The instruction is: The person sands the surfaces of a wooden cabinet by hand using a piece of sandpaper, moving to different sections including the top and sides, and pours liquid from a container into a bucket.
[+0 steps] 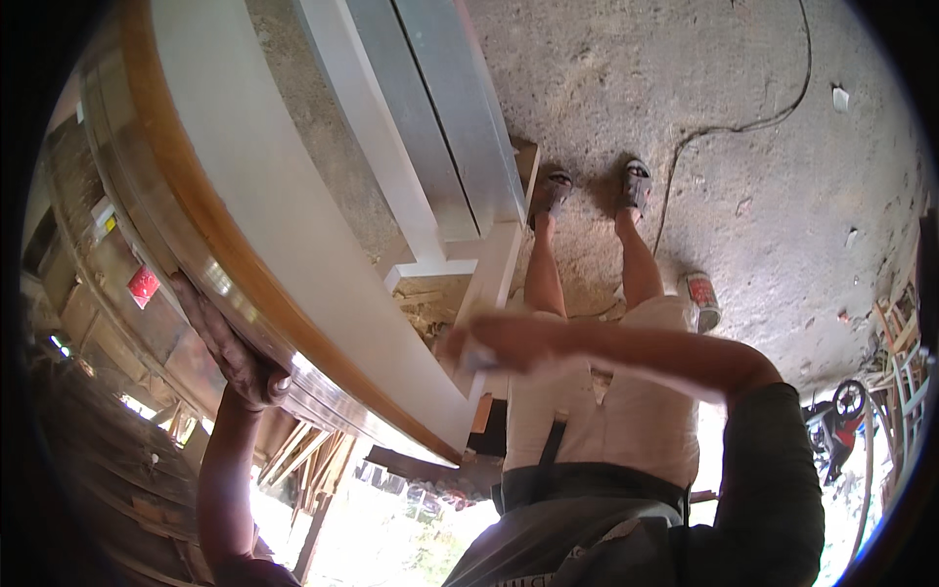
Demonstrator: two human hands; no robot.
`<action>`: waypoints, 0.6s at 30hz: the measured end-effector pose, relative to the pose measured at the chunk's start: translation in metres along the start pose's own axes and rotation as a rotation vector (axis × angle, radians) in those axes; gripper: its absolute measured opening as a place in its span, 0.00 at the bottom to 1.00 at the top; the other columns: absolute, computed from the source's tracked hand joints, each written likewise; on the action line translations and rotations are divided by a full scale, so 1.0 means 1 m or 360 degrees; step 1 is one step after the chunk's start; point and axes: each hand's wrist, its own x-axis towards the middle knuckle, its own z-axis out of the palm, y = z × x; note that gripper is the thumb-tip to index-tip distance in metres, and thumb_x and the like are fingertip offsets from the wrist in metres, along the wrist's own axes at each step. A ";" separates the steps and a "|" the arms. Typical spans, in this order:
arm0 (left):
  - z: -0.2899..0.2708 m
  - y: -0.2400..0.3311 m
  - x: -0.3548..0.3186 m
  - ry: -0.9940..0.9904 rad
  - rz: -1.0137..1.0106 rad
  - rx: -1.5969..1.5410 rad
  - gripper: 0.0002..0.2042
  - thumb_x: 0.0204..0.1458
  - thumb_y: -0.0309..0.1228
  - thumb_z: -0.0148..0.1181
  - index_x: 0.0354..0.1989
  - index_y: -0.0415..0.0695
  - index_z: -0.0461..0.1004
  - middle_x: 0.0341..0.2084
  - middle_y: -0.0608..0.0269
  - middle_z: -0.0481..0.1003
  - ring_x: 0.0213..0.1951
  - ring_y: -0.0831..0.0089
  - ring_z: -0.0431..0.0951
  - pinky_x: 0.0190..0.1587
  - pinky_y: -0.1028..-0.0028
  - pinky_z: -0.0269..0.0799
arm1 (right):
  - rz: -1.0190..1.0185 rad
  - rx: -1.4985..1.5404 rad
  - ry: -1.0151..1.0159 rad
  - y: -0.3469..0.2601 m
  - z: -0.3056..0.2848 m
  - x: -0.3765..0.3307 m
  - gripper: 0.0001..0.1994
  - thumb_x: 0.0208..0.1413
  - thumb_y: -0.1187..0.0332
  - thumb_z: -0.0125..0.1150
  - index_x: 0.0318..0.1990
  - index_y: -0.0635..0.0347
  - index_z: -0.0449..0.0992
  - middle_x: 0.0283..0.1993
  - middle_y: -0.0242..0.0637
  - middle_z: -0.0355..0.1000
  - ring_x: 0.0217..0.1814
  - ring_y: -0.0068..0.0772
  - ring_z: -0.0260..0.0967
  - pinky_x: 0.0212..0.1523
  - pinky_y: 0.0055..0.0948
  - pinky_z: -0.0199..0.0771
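A long panel (269, 210) with a pale face, a brown edge and a glossy outer side rises along my left. My left hand (232, 352) lies against that glossy side, fingers stretched out along it and the thumb apart. Beside the panel's near right end, my right hand (514, 342) is smeared by motion. Its fingers look closed around a small whitish thing (477, 356), too blurred to name. Whether that thing touches the panel cannot be told. Below the hand stands a white and grey frame (421, 220) of boards.
A dark cable (729, 130) runs over the rough concrete floor (597, 78). By my legs stands a can (701, 298) with a red label. Toward the right rim are a motorbike (843, 426) and stacked wood (905, 338). Thin wood strips (298, 455) lean at the lower left.
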 end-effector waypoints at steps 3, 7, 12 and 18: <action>0.004 0.003 0.011 0.0012 -0.0039 -0.0064 0.55 0.53 0.76 0.32 0.77 0.42 0.36 0.75 0.38 0.34 0.76 0.41 0.34 0.73 0.41 0.33 | -0.0010 0.0005 0.0056 0.024 0.007 -0.005 0.28 0.68 0.44 0.43 0.64 0.55 0.68 0.64 0.51 0.66 0.70 0.51 0.58 0.73 0.50 0.45; -0.003 -0.002 0.012 -0.0039 0.0014 0.0020 0.55 0.53 0.76 0.32 0.77 0.41 0.35 0.75 0.38 0.34 0.75 0.41 0.34 0.73 0.41 0.33 | -0.0332 0.0334 0.0021 0.068 0.022 0.020 0.28 0.69 0.45 0.42 0.71 0.45 0.62 0.72 0.45 0.58 0.77 0.48 0.49 0.77 0.46 0.44; 0.000 0.002 0.008 -0.0001 -0.0035 -0.0008 0.55 0.53 0.76 0.32 0.77 0.41 0.35 0.75 0.37 0.34 0.75 0.40 0.34 0.73 0.41 0.33 | -0.0326 0.0559 -0.0218 0.010 0.046 -0.005 0.27 0.69 0.45 0.44 0.68 0.48 0.66 0.72 0.47 0.58 0.75 0.52 0.52 0.75 0.47 0.50; -0.001 0.008 0.018 -0.0029 -0.0026 -0.0009 0.52 0.55 0.74 0.33 0.77 0.45 0.36 0.75 0.38 0.33 0.75 0.40 0.35 0.72 0.39 0.37 | -0.0058 0.0665 0.0003 0.060 0.001 0.010 0.27 0.69 0.43 0.42 0.66 0.47 0.69 0.70 0.53 0.59 0.75 0.51 0.53 0.73 0.52 0.52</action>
